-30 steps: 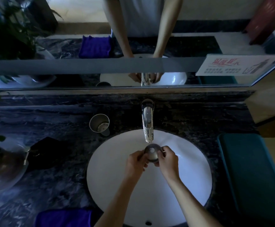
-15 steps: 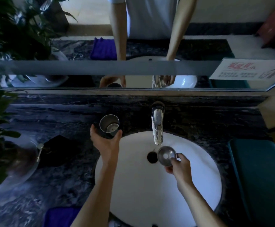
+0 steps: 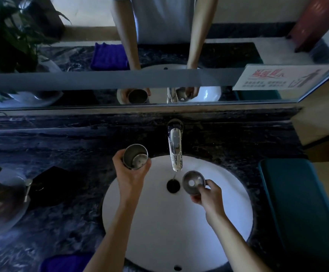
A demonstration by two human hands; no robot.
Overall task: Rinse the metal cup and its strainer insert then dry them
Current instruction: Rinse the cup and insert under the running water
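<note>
Two hands work: the left hand [image 3: 132,173] grips the metal cup [image 3: 135,159], the right hand [image 3: 208,195] pinches the strainer insert [image 3: 193,182].

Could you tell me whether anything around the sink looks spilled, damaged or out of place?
Nothing stands out. The left hand holds the shiny metal cup at the white basin's edge; the right hand pinches the round metal strainer insert beside the chrome faucet.

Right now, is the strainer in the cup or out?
Out. The right hand pinches the strainer over the sink; the left hand holds the cup apart.
</note>
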